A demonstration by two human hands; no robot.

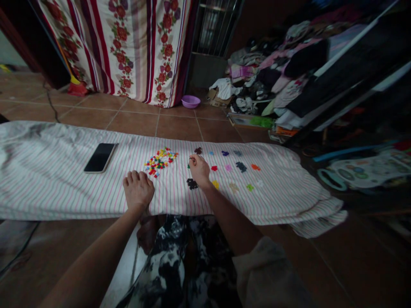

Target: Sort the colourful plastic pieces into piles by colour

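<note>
My left hand [138, 188] rests palm down on the striped cloth [64, 188], its fingers lying on the fabric with nothing visible in them. Just beyond it lies a loose pile of small mixed-colour pieces [160, 161], mostly red, yellow, white and green. My right hand [199, 170] is closed in a pinch above the cloth; whatever its fingertips hold is hidden or too small to name. A few green pieces [189, 166] show beside that hand. Around it are small one-colour piles, among them black [192, 184], brown [198, 150], red [214, 168] and yellow [215, 185].
A phone [100, 158] lies on the cloth at the left. More small piles, such as dark grey [241, 167] and orange [255, 167], lie to the right. Beyond are a purple basin [190, 101], a floral curtain [138, 51] and heaped clothes [266, 72].
</note>
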